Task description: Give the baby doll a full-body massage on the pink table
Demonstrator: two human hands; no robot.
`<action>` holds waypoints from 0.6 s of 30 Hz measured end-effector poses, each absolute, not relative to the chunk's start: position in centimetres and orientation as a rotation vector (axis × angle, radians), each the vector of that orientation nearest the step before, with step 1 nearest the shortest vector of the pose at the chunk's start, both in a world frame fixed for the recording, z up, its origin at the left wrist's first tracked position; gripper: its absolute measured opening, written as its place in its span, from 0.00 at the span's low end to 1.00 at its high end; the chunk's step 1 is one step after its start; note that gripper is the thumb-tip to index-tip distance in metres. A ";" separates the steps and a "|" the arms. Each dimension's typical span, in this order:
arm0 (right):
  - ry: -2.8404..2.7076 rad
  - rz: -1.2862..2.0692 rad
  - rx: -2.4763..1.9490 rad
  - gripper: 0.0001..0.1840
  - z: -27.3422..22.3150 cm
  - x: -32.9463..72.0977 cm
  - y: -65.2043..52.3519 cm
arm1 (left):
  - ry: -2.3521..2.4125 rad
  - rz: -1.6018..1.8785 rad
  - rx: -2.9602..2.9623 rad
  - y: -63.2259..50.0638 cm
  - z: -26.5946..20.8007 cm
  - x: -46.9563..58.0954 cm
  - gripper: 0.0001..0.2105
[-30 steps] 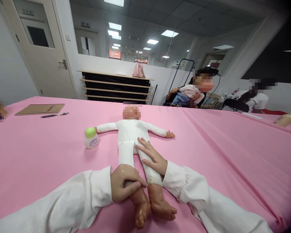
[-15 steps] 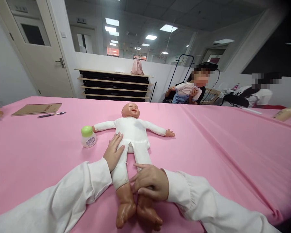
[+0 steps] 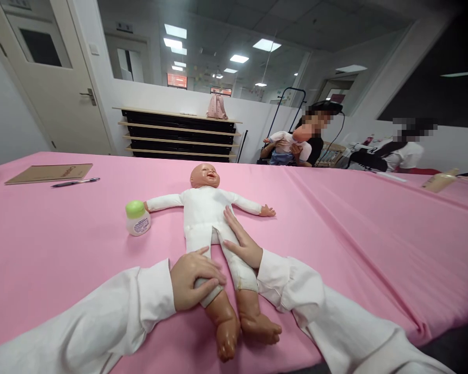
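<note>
— Nearest?
— Left hand (image 3: 195,280) curls over one leg of doll (image 3: 205,210); can't tell if gripping. Right hand (image 3: 246,245) lies spread on the other.
— Doll?
— Face-up, pink sheet (image 3: 81,254). Jar (image 3: 138,218) beside; pen (image 3: 76,182), notebook (image 3: 49,174) beyond.

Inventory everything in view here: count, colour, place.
cloth: 1, pink, foreground
doll: 1, white and brown, centre
jar: 1, whitish, green lid, left of doll
notebook: 1, brown, far left
pen: 1, dark, beside notebook
bottle: 1, tan, far right
shelving: 1, black and tan, back
backpack: 1, pink, atop shelving
near door: 1, cream, left
people: 2, black and white tops, back right
clothed doll: 1, pink and blue, held by one person
left hand: 1, white sleeve, on doll's leg
right hand: 1, white sleeve, other leg
</note>
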State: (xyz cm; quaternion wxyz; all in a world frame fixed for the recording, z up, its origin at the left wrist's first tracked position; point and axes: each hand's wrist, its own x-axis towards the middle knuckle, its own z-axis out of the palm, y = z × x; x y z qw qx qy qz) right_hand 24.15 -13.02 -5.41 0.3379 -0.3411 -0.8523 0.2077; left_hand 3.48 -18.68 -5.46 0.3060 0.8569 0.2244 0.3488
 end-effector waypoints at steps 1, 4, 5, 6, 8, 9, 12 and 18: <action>-2.261 0.519 -0.906 0.38 -5.5 24.2 -13.0 | 0.558 0.934 2.116 -18.9 -5.3 3.5 0.13; -2.404 0.458 -0.935 0.37 -5.6 24.1 -13.4 | 0.618 1.054 1.575 -18.8 -5.2 3.6 0.17; -2.454 0.435 -0.929 0.36 -5.5 24.1 -13.6 | 0.661 1.133 1.433 -18.5 -5.3 3.6 0.17; -2.500 0.412 -0.916 0.36 -5.3 24.0 -13.9 | 0.706 1.231 1.331 -18.2 -5.4 3.6 0.16; -2.578 0.373 -0.869 0.34 -4.9 23.8 -14.6 | 0.806 1.424 1.218 -17.6 -5.4 3.7 0.15; -2.613 0.360 -0.834 0.32 -4.7 23.7 -14.9 | 0.860 1.491 1.187 -17.3 -5.3 3.7 0.13; -2.722 0.352 -0.681 0.26 -4.2 23.3 -15.9 | 1.010 1.580 1.143 -16.7 -5.2 3.7 0.12; -2.710 0.391 -0.298 0.21 -4.4 22.2 -18.4 | 1.142 1.646 1.245 -16.2 -5.4 3.3 0.12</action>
